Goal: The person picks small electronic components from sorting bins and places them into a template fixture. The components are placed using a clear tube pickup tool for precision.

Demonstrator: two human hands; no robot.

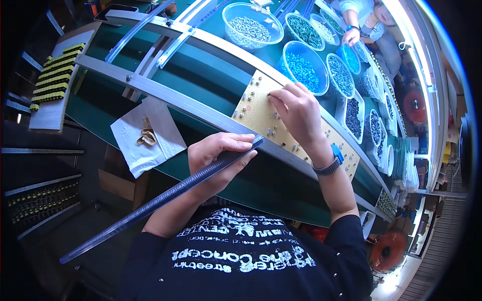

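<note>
My left hand (213,153) is wrapped round a long, narrow, see-through plastic tube (160,197) that looks dark inside. The tube slants from the lower left up to the front edge of a tan board (261,108). Small metal and grey parts stand in rows on this board, which lies along an aluminium rail. Over the board's upper part is my right hand (301,110), its thumb and forefinger pinched together. A tiny dark tip shows at these fingertips, too small to name. A watch with a metal band (329,165) is on my right wrist.
Beyond the board stand round tubs of small parts, among them a tub of blue pieces (303,70) and one of silvery pieces (249,29). A co-worker's hand (351,36) reaches in there. Left are a crumpled white sheet (133,133) and a panel with yellow-black strips (55,83).
</note>
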